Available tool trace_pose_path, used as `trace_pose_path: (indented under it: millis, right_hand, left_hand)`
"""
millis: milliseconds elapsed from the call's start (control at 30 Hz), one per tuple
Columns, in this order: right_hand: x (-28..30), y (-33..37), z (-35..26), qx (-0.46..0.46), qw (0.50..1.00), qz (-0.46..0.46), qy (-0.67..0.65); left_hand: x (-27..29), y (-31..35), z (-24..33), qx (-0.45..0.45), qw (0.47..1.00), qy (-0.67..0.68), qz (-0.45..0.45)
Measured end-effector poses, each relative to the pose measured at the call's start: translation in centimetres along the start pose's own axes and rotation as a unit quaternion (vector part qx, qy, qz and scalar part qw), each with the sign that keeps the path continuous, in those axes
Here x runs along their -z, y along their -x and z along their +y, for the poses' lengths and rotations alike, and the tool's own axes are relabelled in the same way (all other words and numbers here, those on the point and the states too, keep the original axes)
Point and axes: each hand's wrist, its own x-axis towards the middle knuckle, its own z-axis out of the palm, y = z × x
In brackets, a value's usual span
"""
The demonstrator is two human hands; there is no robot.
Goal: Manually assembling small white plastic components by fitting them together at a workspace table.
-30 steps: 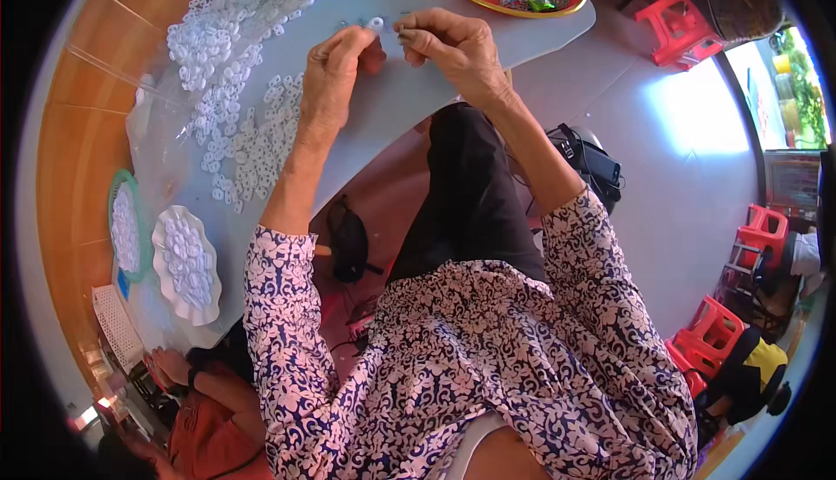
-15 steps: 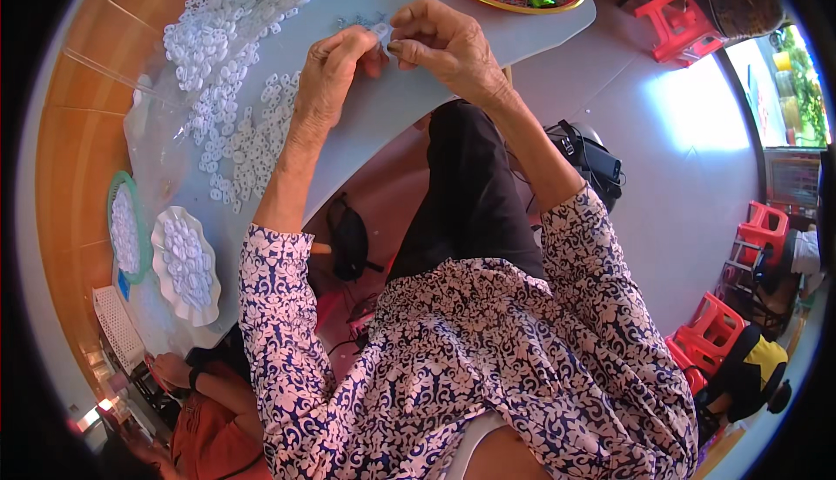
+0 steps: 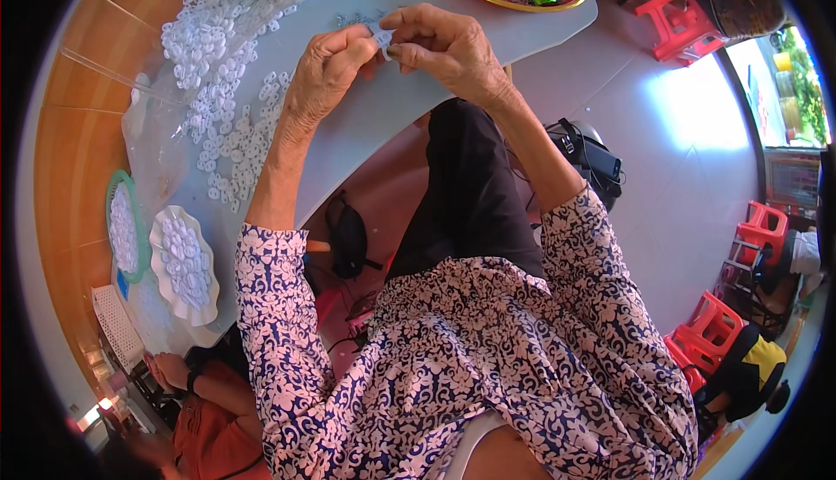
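Above the table's edge my two hands meet at a small white oval plastic piece (image 3: 383,38). My left hand (image 3: 329,69) is closed, pinching the piece from the left between thumb and bent fingers. From the right, the thumb and forefinger of my right hand (image 3: 448,51) close about the same piece, its other fingers curled; the exact contact is partly hidden. Small metal parts (image 3: 355,19) lie on the table just behind my left hand. Left of it spreads a loose heap of similar white oval pieces (image 3: 248,145), with a larger pile (image 3: 209,40) farther back.
A red tray with a yellow rim (image 3: 514,8) holds metal parts at the back right of the grey table (image 3: 392,101). At left stand a scalloped white dish (image 3: 209,310) and a green basket (image 3: 111,210) of white pieces. Another person's arm (image 3: 218,393) is at lower left. Red stools (image 3: 679,23) stand right.
My left hand has shifted slightly left and down, and its fingers have turned a little. My right hand has dropped slightly. The white piece stays between them.
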Motion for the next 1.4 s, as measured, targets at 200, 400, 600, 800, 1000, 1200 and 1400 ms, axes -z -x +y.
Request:
trace_pose_path:
  millis: [200, 400, 600, 800, 1000, 1200, 1400]
  right_hand:
    - [-0.2, -0.1, 0.0, 0.004, 1.000, 0.018, 0.008]
    - [-0.3, -0.3, 0.1, -0.005, 0.999, 0.036, 0.005]
    - [-0.2, -0.5, 0.4, -0.002, 1.000, 0.024, 0.003]
    - [-0.1, -0.6, 0.1, -0.019, 1.000, 0.001, 0.002]
    - [-0.1, -0.9, 0.0, -0.022, 1.000, 0.004, 0.012]
    - [0.0, -0.9, 0.3, -0.008, 1.000, 0.011, 0.027]
    - [-0.1, -0.9, 0.4, -0.004, 1.000, 0.009, 0.022]
  left_hand:
    - [-0.5, -0.1, -0.6, -0.028, 1.000, 0.010, -0.004]
    - [-1.7, 0.4, 0.1, -0.018, 0.998, 0.013, 0.063]
    - [-2.1, 0.5, 0.1, -0.009, 0.995, 0.017, 0.097]
    - [-2.1, 0.3, 0.5, -0.013, 0.993, 0.044, 0.110]
    - [-1.6, 0.0, 0.3, 0.008, 0.994, 0.016, 0.104]
    - [-1.8, 0.0, -0.4, 0.001, 0.995, 0.036, 0.090]
    - [-1.6, -0.1, -0.5, -0.005, 0.997, 0.025, 0.076]
